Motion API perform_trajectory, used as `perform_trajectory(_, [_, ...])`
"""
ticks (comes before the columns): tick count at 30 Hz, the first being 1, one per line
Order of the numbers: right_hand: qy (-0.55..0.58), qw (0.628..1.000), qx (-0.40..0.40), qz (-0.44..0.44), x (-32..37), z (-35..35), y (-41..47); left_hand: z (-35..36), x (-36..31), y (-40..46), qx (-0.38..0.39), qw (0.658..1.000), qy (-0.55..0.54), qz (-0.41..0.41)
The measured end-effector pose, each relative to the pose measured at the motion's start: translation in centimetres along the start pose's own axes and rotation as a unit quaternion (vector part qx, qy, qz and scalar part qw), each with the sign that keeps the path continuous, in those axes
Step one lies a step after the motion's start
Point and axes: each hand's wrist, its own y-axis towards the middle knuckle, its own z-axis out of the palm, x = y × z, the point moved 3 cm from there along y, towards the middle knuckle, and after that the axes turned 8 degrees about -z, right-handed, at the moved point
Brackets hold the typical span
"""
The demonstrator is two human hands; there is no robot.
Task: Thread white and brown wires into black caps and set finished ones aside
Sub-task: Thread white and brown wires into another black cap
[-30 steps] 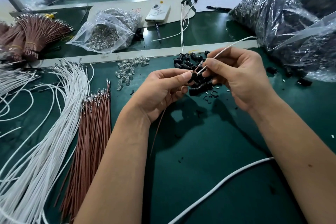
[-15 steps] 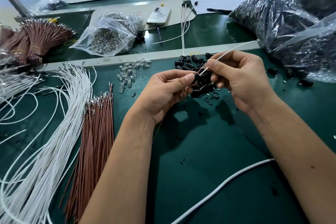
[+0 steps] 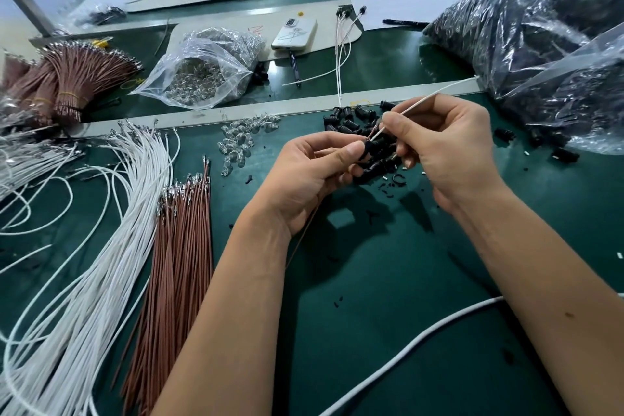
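My left hand (image 3: 314, 172) pinches a black cap (image 3: 369, 147) between thumb and fingers above the green mat. A brown wire (image 3: 300, 240) trails down from under that hand. My right hand (image 3: 445, 145) pinches a white wire (image 3: 435, 94) near its tip, which points down into the cap; the wire runs up and right toward the plastic bags. A pile of loose black caps (image 3: 351, 121) lies just behind both hands. Finished capped wires (image 3: 341, 44) lie at the back centre.
White wires (image 3: 111, 230) and brown wires (image 3: 182, 246) lie spread on the left. Clear bulbs (image 3: 243, 138) are scattered near a clear bag of bulbs (image 3: 202, 74). Black-filled plastic bags (image 3: 547, 44) fill the right. A phone (image 3: 293, 34) and a white cable (image 3: 422, 338) also lie here.
Both hands stayed together over the cap pile. The white wire's tip has gone lower toward the cap in my left hand.
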Motion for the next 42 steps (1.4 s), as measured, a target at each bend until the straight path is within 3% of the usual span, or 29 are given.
perform_trajectory(11, [0.024,0.991,0.096,0.095,-0.6,0.7,-0.3,-0.1,0.1,0.2,-0.007,1.000,-0.019,0.008])
perform_trajectory(19, [-0.016,0.984,0.167,0.065,0.1,0.5,-0.2,-0.3,0.0,0.1,0.007,1.000,0.005,0.009])
perform_trajectory(25, [-0.016,0.986,0.145,0.081,0.1,0.6,-0.3,-0.1,-0.1,0.1,-0.008,1.000,0.014,0.006])
perform_trajectory(30, [0.007,0.994,0.079,0.080,-0.1,0.1,0.2,0.1,-0.2,0.2,-0.022,1.000,-0.007,0.010])
perform_trajectory(36, [-0.040,0.991,0.119,0.045,-0.3,1.2,-0.5,0.3,-0.2,0.0,0.014,1.000,0.016,0.006])
perform_trajectory(42, [-0.014,0.996,0.085,0.039,-0.1,0.6,-0.1,0.3,-0.2,0.0,0.026,0.999,0.028,0.000])
